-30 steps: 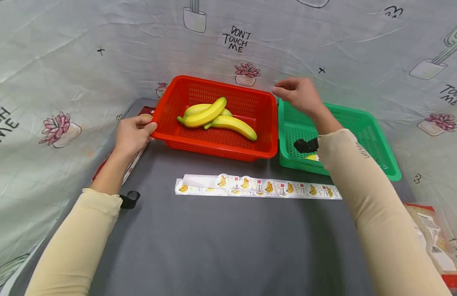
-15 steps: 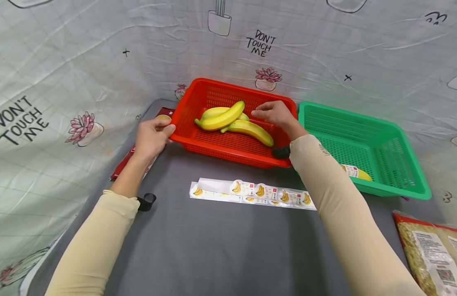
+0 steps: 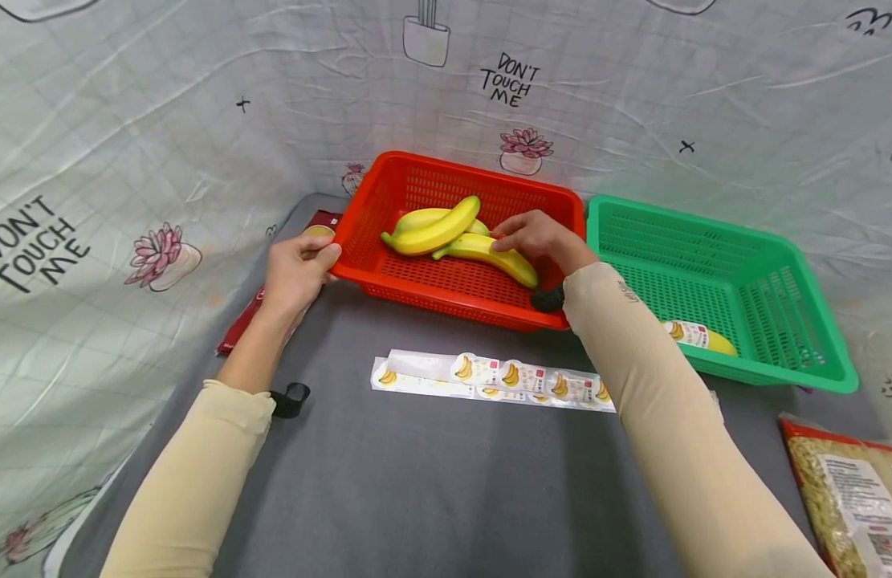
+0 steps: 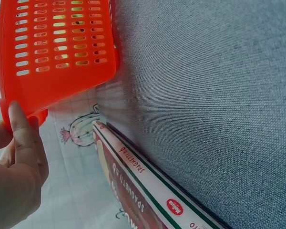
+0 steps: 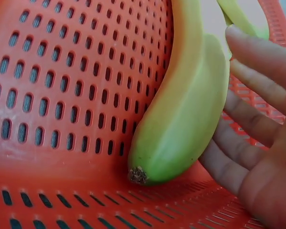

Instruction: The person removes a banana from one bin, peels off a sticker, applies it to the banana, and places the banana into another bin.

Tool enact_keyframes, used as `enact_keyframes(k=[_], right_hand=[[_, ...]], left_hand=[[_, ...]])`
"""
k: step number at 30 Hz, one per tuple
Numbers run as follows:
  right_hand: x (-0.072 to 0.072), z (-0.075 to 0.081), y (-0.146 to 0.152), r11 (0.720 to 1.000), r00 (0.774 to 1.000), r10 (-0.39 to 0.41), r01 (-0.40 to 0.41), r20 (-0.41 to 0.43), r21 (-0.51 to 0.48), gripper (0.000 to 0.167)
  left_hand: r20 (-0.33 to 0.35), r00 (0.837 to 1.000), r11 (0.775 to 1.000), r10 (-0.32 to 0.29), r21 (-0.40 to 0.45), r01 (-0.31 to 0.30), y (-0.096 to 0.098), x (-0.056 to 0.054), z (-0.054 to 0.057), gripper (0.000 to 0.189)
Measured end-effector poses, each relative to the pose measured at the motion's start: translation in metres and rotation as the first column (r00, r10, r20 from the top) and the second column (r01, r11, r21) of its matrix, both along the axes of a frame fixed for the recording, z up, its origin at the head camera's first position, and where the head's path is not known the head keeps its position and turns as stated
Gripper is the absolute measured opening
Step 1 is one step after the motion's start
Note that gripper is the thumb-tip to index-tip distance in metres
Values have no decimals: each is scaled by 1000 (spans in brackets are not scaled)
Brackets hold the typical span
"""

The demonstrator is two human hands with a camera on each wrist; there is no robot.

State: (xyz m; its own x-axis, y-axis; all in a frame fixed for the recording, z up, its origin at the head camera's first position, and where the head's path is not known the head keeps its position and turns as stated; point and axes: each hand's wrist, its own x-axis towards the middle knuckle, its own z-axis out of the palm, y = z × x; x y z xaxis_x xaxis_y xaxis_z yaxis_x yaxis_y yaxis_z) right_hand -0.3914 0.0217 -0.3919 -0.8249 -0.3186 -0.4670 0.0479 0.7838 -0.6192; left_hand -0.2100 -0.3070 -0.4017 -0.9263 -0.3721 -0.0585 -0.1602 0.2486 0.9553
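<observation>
My left hand (image 3: 294, 269) pinches the left rim of a red plastic basket (image 3: 446, 301); in the left wrist view its fingers curl round that rim. Three bananas lie inside the basket. One banana (image 3: 431, 231) rests across another banana (image 3: 415, 218), and a third, the front banana (image 3: 487, 254), lies to their right. My right hand (image 3: 543, 239) reaches into the basket over this front banana. In the right wrist view, my right hand's spread fingers (image 5: 245, 114) lie along one side of the front banana (image 5: 190, 105), not closed round it.
Right of the red basket stands a green basket (image 3: 749, 277) holding a labelled banana (image 3: 720, 343). A strip of banana stickers (image 3: 424, 365) lies in front on the grey table (image 3: 431, 482). A spaghetti box (image 4: 133, 176) is at left, a bag of grain (image 3: 843, 490) at right.
My right hand has moved left from above the green basket, down into the red basket to the front banana. My left hand stays on the red basket's rim. The head view has shifted right.
</observation>
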Motion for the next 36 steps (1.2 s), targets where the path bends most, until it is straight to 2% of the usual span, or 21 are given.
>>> enact_keyframes(k=[4,9,20,26,31,36], right_hand=[[4,2,-1,998,999,42,-41,-13,44,51],[5,2,-2,999,1000,20,-19,-20,44,48],[2,-2,-1,999,999,30,-28,-44,47,48],[7,1,3,997,995,47,-42,-87,60,46],[12,8,5,996,991,67,-59,-113,72,43],[18,26,7,997,989,71,-66,-130,39,42]], left_hand=[[-10,1000,1000,10,18,-9,1,0,1,39],[-36,999,998,32,46,-30,3,1,1,37],[-11,1000,999,18,28,-18,2,1,1,39],[-8,1000,1000,13,25,-13,4,0,1,39],[-2,1000,999,26,42,-26,5,1,2,39],[2,999,998,33,57,-33,4,1,3,38]])
